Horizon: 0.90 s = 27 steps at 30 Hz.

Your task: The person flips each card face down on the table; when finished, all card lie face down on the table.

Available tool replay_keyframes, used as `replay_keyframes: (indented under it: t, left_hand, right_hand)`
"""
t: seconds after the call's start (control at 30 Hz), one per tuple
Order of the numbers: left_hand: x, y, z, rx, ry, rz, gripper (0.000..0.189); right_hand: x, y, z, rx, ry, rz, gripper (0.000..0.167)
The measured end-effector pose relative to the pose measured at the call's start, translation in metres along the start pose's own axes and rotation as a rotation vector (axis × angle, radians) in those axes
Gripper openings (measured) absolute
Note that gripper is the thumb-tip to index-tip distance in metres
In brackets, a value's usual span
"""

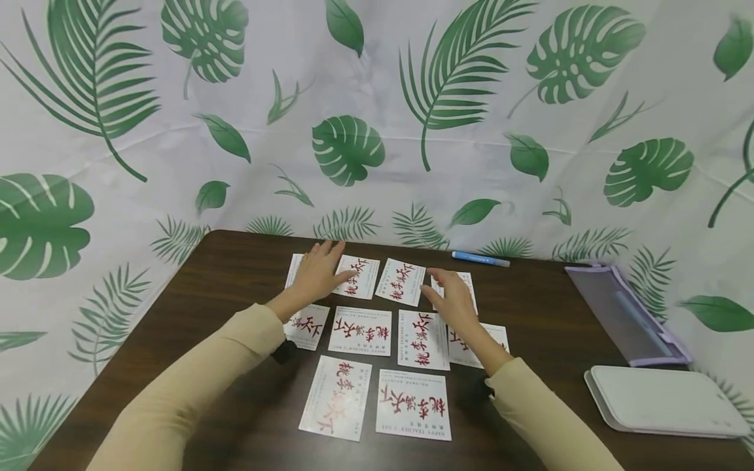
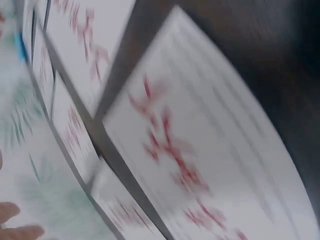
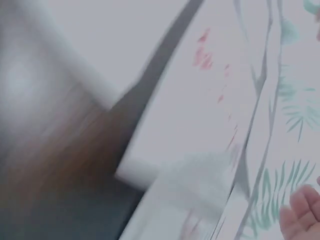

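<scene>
Several white square cards with red Chinese brush lettering lie in rows on a dark wooden table. My left hand (image 1: 316,273), fingers extended, is over the back-left card (image 1: 292,267), partly covering it; its thumb reaches towards the neighbouring card (image 1: 365,278). Near the back-right card (image 1: 467,284) is my right hand (image 1: 455,302), loosely bent and holding nothing, its fingertips close to a tilted card (image 1: 400,281). Whether either hand touches a card cannot be told. Blurred cards fill both wrist views, with fingertips (image 2: 22,233) at the left one's edge and fingers (image 3: 301,212) at the right one's.
A blue pen (image 1: 480,259) lies along the table's back edge. To the right are a purple-edged mesh pouch (image 1: 624,314) and a white flat case (image 1: 665,400). Two cards, one (image 1: 336,398) left of another (image 1: 413,404), lie nearest me. A leaf-patterned curtain (image 1: 377,98) hangs behind.
</scene>
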State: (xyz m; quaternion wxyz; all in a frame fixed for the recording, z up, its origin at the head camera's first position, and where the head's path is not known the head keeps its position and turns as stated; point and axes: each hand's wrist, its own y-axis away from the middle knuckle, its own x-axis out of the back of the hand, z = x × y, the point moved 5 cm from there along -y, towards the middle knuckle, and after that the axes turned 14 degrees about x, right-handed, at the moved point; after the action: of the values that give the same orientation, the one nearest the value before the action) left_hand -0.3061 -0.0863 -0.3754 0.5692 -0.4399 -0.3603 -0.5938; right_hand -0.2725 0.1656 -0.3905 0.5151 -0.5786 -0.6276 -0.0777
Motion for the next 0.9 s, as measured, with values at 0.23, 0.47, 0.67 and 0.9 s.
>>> replay_keyframes:
  t: [0.23,0.47,0.67,0.9]
  left_hand:
    - [0.015,-0.016,-0.064,0.153,0.222,-0.081,0.065]
    - [0.007,-0.028,-0.092,0.206,0.23,-0.132,0.063]
    - [-0.002,-0.038,-0.107,0.245,0.232,-0.15,0.063]
    - [-0.009,-0.046,-0.115,0.231,0.202,-0.142,0.061]
  right_hand:
    - [-0.052,-0.046,-0.021,-0.168,-0.332,0.016,0.029]
    - [-0.107,-0.078,-0.043,-0.221,-0.497,-0.02,0.03]
    - [-0.138,-0.097,-0.051,-0.235,-0.472,-0.07,0.03]
    - [-0.158,-0.112,-0.051,-0.26,-0.426,-0.087,0.03]
